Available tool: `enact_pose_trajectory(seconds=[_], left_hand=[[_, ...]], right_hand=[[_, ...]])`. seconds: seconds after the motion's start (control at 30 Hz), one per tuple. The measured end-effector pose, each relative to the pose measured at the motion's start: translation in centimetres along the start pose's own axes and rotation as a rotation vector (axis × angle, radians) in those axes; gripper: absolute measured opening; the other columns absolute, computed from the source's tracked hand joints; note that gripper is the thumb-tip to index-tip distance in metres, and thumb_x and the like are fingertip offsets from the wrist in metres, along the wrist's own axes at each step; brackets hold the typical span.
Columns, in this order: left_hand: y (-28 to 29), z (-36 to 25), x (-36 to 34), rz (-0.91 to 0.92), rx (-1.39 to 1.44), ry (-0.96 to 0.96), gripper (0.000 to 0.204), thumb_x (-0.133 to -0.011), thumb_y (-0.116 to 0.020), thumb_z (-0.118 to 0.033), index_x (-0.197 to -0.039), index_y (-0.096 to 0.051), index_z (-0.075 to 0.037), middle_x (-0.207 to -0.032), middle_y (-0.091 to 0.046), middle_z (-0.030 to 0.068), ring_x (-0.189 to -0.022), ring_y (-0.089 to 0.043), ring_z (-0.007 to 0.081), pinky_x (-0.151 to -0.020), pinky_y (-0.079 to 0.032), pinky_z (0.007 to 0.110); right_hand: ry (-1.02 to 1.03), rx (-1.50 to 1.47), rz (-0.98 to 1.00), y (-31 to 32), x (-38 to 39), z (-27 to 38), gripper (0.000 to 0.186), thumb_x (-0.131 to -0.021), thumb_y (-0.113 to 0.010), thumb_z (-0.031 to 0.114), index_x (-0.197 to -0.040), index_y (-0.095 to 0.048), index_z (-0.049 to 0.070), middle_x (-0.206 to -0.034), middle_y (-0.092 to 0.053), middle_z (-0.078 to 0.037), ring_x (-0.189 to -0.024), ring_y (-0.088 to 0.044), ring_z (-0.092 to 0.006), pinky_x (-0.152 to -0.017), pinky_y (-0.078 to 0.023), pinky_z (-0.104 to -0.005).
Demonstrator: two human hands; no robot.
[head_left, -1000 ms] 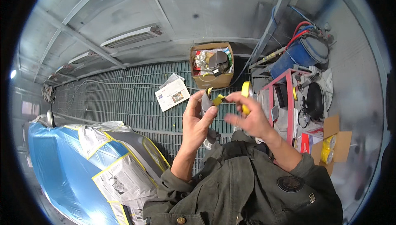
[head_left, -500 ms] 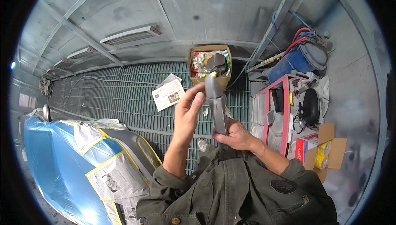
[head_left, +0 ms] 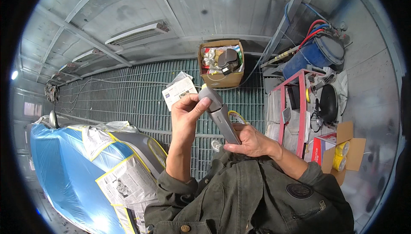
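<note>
Both hands share one long grey trim piece (head_left: 220, 116), held upright in front of the chest, above the green floor grating (head_left: 128, 101); the left hand (head_left: 185, 114) has its fingers and thumb pinched on the rounded far end; the right hand (head_left: 250, 142) has its fingers curled tight around the near end. Risks, as I judge them: the left pinch is light, so a twist could let the far end slip and the piece drop onto the grating; a yellow loop (head_left: 236, 116), perhaps tape, shows just behind the piece and could snag; the masked blue car (head_left: 68, 165) lies near on the left, and a swing that way might scuff its paper.
</note>
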State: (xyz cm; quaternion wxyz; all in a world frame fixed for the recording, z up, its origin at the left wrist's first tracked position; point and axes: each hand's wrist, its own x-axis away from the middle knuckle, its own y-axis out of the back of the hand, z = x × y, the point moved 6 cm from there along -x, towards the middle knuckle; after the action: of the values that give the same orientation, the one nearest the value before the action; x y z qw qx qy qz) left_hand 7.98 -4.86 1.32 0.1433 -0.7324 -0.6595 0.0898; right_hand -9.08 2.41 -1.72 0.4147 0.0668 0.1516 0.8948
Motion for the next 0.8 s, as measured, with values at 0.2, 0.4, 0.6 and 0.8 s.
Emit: enact_pose_trajectory(seconds=[0.2, 0.4, 0.6, 0.8], left_hand=[[0.3, 0.2, 0.3, 0.008, 0.074, 0.025, 0.024, -0.092, -0.072, -0.016, -0.11, -0.069, 0.001, -0.098, -0.069, 0.0028, -0.089, -0.06, 0.0095, -0.082, -0.047, 0.025], [-2.3, 1.5, 3.5, 0.113, 0.08, 0.065, 0.054, -0.084, -0.077, -0.007, -0.133, -0.055, 0.001, -0.122, -0.062, 0.0084, -0.113, -0.058, 0.0177, -0.098, -0.047, 0.032], [-3.1, 2.0, 6.4, 0.128, -0.07, 0.189, 0.044, -0.088, -0.078, -0.014, -0.125, -0.062, 0.002, -0.106, -0.069, 0.0078, -0.091, -0.064, 0.0135, -0.077, -0.052, 0.03], [-4.2, -2.7, 7.3, 0.209, -0.74, -0.222, 0.052, -0.081, -0.08, -0.012, -0.125, -0.058, 0.004, -0.104, -0.066, 0.0168, -0.092, -0.066, 0.0278, -0.079, -0.053, 0.033]], right_hand=[[-0.01, -0.07, -0.029, -0.4, 0.2, 0.1, 0.041, -0.094, -0.067, 0.035, -0.088, -0.061, -0.005, -0.084, -0.057, -0.013, -0.078, -0.058, -0.0249, -0.073, -0.047, -0.0388], [-0.099, -0.372, -0.093, -1.4, 0.3, -0.4, 0.036, -0.093, -0.069, 0.031, -0.099, -0.062, -0.004, -0.099, -0.062, -0.014, -0.088, -0.061, -0.0272, -0.081, -0.049, -0.0374], [-0.087, -0.071, -0.106, -0.1, 1.0, 1.5, 0.05, -0.084, -0.077, 0.035, -0.117, -0.063, 0.001, -0.124, -0.062, -0.015, -0.113, -0.062, -0.0286, -0.097, -0.049, -0.0389], [-0.035, -0.21, -0.332, 7.6, 2.1, 4.5, 0.068, -0.065, -0.095, 0.023, -0.122, -0.064, 0.003, -0.108, -0.063, -0.005, -0.09, -0.057, -0.0126, -0.076, -0.045, -0.0258]])
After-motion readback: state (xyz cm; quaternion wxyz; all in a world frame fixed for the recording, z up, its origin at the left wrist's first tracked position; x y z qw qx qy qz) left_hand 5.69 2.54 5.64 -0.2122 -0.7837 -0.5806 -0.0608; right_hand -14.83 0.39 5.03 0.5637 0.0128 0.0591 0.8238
